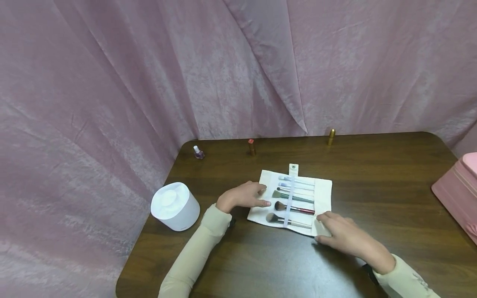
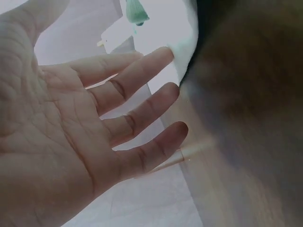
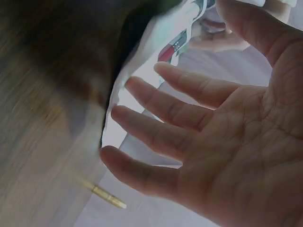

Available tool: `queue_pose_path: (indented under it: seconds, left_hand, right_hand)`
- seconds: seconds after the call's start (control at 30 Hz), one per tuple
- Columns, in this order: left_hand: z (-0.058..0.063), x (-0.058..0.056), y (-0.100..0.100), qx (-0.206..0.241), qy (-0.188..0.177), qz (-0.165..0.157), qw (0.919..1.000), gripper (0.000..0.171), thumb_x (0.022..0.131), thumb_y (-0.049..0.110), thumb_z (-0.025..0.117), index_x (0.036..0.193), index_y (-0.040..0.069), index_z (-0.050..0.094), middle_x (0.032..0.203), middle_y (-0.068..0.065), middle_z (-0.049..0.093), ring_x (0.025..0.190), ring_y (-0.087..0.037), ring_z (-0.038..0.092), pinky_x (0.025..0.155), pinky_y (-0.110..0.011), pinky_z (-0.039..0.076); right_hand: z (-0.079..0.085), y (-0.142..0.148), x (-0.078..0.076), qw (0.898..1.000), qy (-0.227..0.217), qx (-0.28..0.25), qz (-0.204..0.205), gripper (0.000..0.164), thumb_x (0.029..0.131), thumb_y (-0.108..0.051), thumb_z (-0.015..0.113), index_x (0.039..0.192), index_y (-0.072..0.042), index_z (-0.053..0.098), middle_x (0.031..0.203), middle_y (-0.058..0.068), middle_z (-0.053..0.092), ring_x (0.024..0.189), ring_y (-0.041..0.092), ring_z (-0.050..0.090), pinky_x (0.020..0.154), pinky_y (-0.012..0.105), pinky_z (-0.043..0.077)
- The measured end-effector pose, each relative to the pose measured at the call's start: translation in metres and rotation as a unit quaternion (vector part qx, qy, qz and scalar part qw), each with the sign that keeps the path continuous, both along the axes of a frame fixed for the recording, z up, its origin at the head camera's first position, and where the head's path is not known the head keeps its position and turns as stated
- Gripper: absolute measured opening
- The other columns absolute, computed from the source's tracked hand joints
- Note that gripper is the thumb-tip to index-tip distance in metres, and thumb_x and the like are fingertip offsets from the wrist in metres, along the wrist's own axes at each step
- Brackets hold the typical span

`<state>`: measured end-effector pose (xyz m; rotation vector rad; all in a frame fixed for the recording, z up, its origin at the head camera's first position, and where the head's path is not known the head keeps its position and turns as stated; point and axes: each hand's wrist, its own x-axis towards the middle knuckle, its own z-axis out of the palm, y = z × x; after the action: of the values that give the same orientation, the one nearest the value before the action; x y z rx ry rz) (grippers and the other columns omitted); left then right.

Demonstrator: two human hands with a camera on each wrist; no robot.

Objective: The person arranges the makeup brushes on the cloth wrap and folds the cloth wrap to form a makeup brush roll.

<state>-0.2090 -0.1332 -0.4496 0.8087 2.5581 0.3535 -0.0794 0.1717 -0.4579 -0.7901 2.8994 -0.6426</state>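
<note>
A white fabric brush roll [image 1: 323, 193] lies unrolled on the wooden table, its snap tab [image 1: 293, 169] pointing to the far side. Several makeup brushes lie across it under a translucent strap, among them a green brush [image 1: 298, 198] and a red-handled brush [image 1: 303, 210]. My left hand [image 1: 246, 196] rests at the roll's left edge, fingers loosely extended. At the near right corner, my right hand [image 1: 344, 235] touches the fabric with relaxed fingers. Both wrist views show bare palms with nothing gripped. The left wrist view catches the green brush's head [image 2: 136, 12].
On the left stands a white round container [image 1: 184, 213]. Along the back edge are a nail polish bottle [image 1: 199, 153], a red-topped lipstick [image 1: 251, 147] and a gold tube [image 1: 331, 137]. A pink case [image 1: 452, 192] sits at the right. Pink curtain hangs behind the table.
</note>
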Motion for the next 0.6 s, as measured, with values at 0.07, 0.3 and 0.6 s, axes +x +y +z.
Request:
queue_pose_path:
  seconds: [0.07,0.3,0.6]
  left_hand:
    - [0.002,0.006,-0.001,-0.008,0.007,-0.011,0.9999,0.05,0.095,0.049,0.068,0.12,0.005,0.065,0.092,-0.001,0.057,0.086,-0.014,0.05,0.075,-0.028,0.042]
    - [0.004,0.02,0.0,-0.049,0.018,-0.022,0.9984,0.061,0.09,0.052,0.074,0.132,0.008,0.062,0.106,-0.002,0.058,0.091,-0.014,0.049,0.079,-0.031,0.044]
    - [0.008,0.032,0.002,-0.072,0.041,-0.018,0.9964,0.079,0.089,0.054,0.074,0.149,0.008,0.05,0.132,-0.009,0.057,0.114,-0.023,0.054,0.098,-0.041,0.046]
  right_hand:
    - [0.0,0.001,-0.001,1.0,-0.007,0.007,-0.007,0.054,0.082,-0.031,0.082,0.118,0.005,0.065,0.117,0.023,0.064,0.102,0.037,0.062,0.077,0.059,0.051]
    - [0.0,0.001,-0.006,0.999,-0.02,0.03,-0.017,0.048,0.077,-0.029,0.087,0.11,-0.002,0.066,0.11,0.013,0.063,0.092,0.028,0.06,0.071,0.055,0.049]
    - [0.003,0.003,-0.01,0.999,-0.019,0.03,-0.017,0.062,0.073,-0.029,0.089,0.119,0.005,0.064,0.113,0.019,0.063,0.094,0.033,0.061,0.074,0.057,0.05]
